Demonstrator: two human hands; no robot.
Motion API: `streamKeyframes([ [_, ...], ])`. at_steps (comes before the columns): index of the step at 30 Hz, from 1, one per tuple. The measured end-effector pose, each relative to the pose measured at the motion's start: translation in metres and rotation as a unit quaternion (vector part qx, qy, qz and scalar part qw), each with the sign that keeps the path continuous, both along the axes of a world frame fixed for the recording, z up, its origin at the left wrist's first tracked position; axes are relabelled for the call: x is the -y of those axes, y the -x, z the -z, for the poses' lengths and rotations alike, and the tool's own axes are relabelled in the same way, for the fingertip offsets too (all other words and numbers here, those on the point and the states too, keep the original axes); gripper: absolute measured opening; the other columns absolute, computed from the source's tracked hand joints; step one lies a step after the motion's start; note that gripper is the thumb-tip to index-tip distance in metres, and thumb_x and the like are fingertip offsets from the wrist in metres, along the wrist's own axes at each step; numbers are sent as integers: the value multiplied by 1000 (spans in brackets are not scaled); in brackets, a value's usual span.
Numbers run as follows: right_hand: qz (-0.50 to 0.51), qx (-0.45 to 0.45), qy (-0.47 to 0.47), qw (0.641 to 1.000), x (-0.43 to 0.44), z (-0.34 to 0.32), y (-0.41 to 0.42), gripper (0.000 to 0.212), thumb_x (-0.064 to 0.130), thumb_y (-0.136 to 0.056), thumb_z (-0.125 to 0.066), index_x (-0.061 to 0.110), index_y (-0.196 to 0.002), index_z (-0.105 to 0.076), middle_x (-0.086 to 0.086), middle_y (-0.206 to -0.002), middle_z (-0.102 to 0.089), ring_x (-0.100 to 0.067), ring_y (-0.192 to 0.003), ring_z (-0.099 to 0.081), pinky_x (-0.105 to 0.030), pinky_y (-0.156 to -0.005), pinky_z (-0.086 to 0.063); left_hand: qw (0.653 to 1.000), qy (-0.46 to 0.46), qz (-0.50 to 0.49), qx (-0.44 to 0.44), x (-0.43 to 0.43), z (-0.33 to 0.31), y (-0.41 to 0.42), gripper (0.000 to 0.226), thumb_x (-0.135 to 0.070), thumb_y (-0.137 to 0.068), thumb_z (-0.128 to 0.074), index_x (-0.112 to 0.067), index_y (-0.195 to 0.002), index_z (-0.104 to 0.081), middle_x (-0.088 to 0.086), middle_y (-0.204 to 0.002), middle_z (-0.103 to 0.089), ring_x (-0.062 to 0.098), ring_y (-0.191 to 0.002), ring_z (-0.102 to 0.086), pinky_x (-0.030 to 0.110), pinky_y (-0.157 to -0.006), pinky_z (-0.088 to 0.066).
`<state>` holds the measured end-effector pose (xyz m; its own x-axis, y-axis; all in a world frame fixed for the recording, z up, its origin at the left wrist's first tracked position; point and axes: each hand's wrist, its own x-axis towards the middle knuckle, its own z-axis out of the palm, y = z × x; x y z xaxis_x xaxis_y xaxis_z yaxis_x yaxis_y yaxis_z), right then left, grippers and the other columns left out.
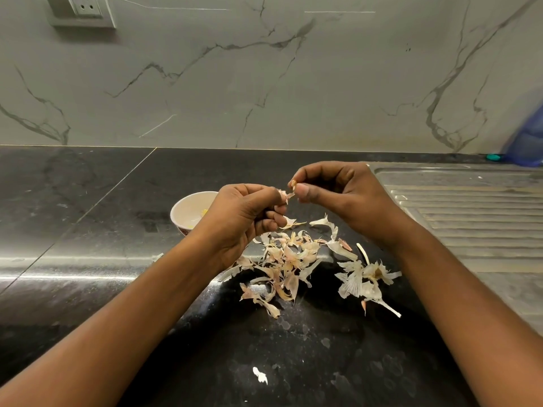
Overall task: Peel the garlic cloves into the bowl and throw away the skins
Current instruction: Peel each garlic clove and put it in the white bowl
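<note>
Both hands are raised over a black counter [88,230]. My left hand [244,218] grips a garlic clove [282,195], mostly hidden in the curled fingers, with only its pale tip showing. My right hand [338,192] pinches a strip of skin [292,185] at that tip between thumb and forefinger. A small white bowl [188,211] sits just left of my left hand, partly hidden by it, with a bit of yellowish peeled garlic inside. A pile of papery garlic skins [288,259] lies on the counter below the hands, and the dry bulb base [364,277] lies to its right.
A steel sink drainboard [470,210] with ridges lies to the right. The marble backsplash [264,83] rises behind the counter, with a wall socket [85,10] at top left. A blue object [529,142] stands at the far right. A stray white skin bit [260,376] lies near the front.
</note>
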<state>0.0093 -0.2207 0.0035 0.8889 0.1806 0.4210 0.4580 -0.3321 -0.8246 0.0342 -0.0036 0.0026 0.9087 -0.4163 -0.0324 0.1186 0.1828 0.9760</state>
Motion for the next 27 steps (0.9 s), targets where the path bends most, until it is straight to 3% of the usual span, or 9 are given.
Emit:
streamKeyframes([
  [4,-1,-34,-62,998,3,-2,0,17,12,-97,-74,13,-114,-75,-11,-109,-79,-26,-104,-77,-35,-92,-63,1000,-4,-1,7,1,0,0,11,0,-99,-63,3,-91,-71,9,-72,-65,12,-58,-60,17,-54,-52],
  [9,-7,-72,-82,994,5,-2,-2,18,9,-101,-69,9,-117,-75,-12,-105,-81,-21,-92,-78,-36,-88,-65,999,-22,-21,43,-2,2,-1,8,3,-96,-65,9,-93,-69,13,-73,-65,16,-59,-62,19,-53,-52],
  [14,-15,-90,-52,994,7,-3,-2,20,9,-101,-68,8,-119,-76,-11,-100,-81,-22,-87,-77,-29,-80,-63,995,-43,-47,83,-3,4,-2,2,6,-92,-71,6,-92,-73,16,-77,-70,19,-61,-65,22,-56,-56],
  [19,-14,-96,-19,995,7,-3,0,18,7,-101,-69,6,-117,-78,-10,-97,-80,-20,-87,-77,-29,-79,-62,990,-55,-60,118,-4,6,-2,12,8,-91,-71,-2,-95,-78,23,-91,-76,24,-72,-72,26,-66,-63],
  [27,14,-83,22,996,4,-3,1,13,9,-99,-74,6,-110,-79,-6,-92,-81,-17,-82,-77,-27,-77,-62,993,-57,-43,92,-2,5,0,12,-4,-94,-72,3,-87,-79,29,-87,-74,30,-71,-68,26,-63,-62],
])
